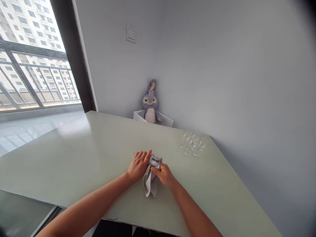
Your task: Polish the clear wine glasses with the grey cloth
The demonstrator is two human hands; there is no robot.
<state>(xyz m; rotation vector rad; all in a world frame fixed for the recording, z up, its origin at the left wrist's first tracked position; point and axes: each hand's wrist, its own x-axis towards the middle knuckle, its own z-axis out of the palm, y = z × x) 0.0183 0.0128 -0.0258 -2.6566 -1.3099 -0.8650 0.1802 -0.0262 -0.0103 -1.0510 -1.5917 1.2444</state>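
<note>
My left hand (139, 166) is closed round a clear glass (134, 154), with only a thin rim showing past the fingers and the rest hidden. A light grey cloth (151, 184) is pinched in my right hand (165, 174), its bunched upper part against the glass side by my left thumb. Its loose end hangs down toward the near side of the table. Both hands are close together over the middle of the table. Farther right, several clear glasses (194, 144) stand grouped; their exact shape is hard to make out.
The pale glossy table (103, 144) reaches to the wall on the right. Behind its far edge, a purple plush toy (150, 105) sits in a white perforated basket (168, 121). A window with a railing (46, 70) is at the left.
</note>
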